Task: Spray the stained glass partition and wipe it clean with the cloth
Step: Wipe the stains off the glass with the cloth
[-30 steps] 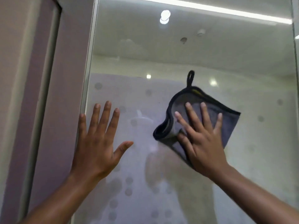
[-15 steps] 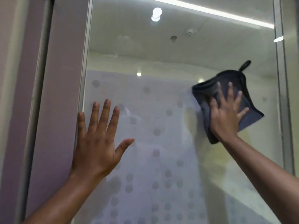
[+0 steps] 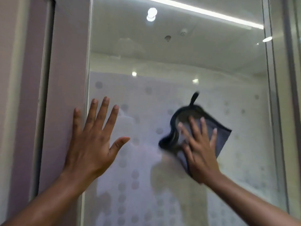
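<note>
While glass partition (image 3: 171,62) fills most of view, frosted dot pattern covers its lower half; ceiling lights reflect at 12 o'clock. Mauve wall panel (image 3: 65,62) borders it at 9 o'clock. Left hand (image 3: 91,141) flat, fingers spread, straddling glass edge. Right hand (image 3: 199,152) flat, fingers spread, pressing grey cloth (image 3: 216,136) against glass at 3 o'clock, blurred; hanging loop points up.

Upright glass partition (image 3: 179,66) fills the view, frosted with grey dots on its lower part, clear above. Pressed flat on it, right of centre, is the dark grey cloth (image 3: 218,128), its loop pointing up, edges blurred. The left hand (image 3: 91,144) lies spread on the pane's left edge, apparently overlapping the mauve frame (image 3: 68,62).
</note>
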